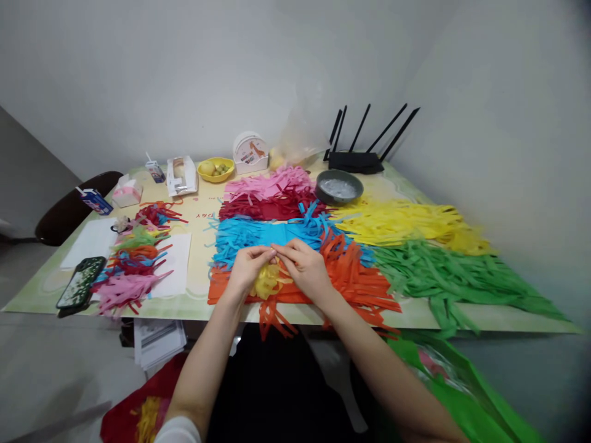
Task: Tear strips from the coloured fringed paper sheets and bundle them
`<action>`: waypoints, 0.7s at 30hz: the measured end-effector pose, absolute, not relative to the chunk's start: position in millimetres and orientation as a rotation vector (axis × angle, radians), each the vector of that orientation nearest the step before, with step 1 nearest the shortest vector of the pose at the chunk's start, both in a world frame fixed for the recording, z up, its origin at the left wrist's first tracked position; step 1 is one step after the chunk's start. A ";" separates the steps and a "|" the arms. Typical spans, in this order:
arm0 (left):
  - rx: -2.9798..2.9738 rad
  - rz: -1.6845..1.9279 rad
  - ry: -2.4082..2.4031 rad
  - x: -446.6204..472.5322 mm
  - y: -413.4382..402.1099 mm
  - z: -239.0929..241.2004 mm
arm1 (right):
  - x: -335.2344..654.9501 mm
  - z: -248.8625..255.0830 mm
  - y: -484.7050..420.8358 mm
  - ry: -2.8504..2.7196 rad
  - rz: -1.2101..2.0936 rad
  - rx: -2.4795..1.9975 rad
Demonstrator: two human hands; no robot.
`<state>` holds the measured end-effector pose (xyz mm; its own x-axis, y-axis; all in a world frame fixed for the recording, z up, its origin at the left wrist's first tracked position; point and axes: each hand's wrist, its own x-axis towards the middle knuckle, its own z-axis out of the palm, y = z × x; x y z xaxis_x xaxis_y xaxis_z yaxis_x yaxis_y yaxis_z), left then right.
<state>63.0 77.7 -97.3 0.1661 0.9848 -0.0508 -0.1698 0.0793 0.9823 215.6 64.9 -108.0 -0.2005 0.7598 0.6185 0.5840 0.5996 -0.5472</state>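
Observation:
My left hand (pixel 248 266) and my right hand (pixel 305 269) meet over the front of the table, thumbs and fingertips pinched together. From between them hangs a crumpled bunch of sheer yellow ribbon (pixel 266 283); the exact spot they grip is hidden by the fingers. Under my hands lies a pile of orange fabric strips (pixel 360 277), some drooping over the edge. Just beyond are blue strips (pixel 240 237), then dark red strips (pixel 244 208) and pink strips (pixel 272 184).
Yellow strips (pixel 406 224) and green strips (pixel 443 277) spread to the right. At left lie mixed coloured strips (pixel 133 261) and a phone (pixel 82 282). A grey bowl (pixel 339 187), a black router (pixel 355 162) and a yellow fruit dish (pixel 216 177) stand toward the wall.

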 end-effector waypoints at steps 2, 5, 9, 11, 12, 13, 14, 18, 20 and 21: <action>1.120 1.148 1.008 63.1 77.7 -100.5 | 216.2 -107.5 64.3 -1.895 0.313 -1.086; 1.120 1.147 1.027 61.8 76.8 -103.1 | 217.0 -106.3 63.0 -1.876 0.384 -1.087; 1.094 1.144 1.041 62.5 75.0 -103.9 | 218.4 -104.7 60.8 -1.878 0.400 -1.125; 1.052 1.159 1.034 64.4 73.9 -104.2 | 218.8 -103.8 59.6 -1.885 0.393 -1.163; 1.043 1.175 1.035 65.4 73.3 -104.3 | 218.9 -103.4 59.0 -1.878 0.383 -1.188; 1.048 1.192 1.041 66.2 72.7 -104.1 | 218.9 -103.1 58.3 -1.866 0.370 -1.209; 1.068 1.205 1.049 66.7 72.1 -103.7 | 218.8 -102.9 57.6 -1.851 0.358 -1.218; 1.221 1.182 1.065 66.2 70.6 -97.8 | 218.5 -104.3 55.3 -1.781 0.316 -1.162; 1.280 1.159 1.069 66.4 70.3 -93.7 | 218.8 -105.2 54.6 -1.771 0.303 -1.138; 1.294 1.154 1.072 67.0 70.3 -92.1 | 219.1 -105.4 54.4 -1.777 0.302 -1.129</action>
